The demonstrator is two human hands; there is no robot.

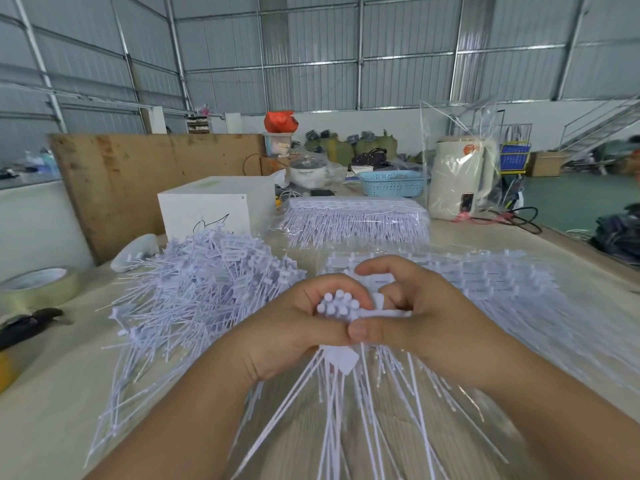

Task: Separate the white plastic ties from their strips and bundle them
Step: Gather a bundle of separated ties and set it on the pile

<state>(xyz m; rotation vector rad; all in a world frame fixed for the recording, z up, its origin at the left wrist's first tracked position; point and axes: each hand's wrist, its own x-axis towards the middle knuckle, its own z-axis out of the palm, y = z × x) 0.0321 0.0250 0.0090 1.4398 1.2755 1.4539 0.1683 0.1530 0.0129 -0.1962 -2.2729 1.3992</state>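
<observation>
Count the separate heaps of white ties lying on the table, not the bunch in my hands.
3: a loose pile at left, a stack of strips at right behind the hands, and a wrapped stack farther back. More may be hidden.

Two bare forearms, left hand (304, 327), right hand (415, 317), no sleeves visible

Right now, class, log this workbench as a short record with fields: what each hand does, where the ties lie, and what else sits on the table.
left hand: left hand grips the bunch of white plastic ties, heads up
right hand: right hand pinches the same bunch
loose ties: jumbled heap of separated white ties, on the left
unseparated: flat strips of white ties, on the right
far stack: wrapped stack of tie strips
tools: roll of clear tape; white box
</observation>
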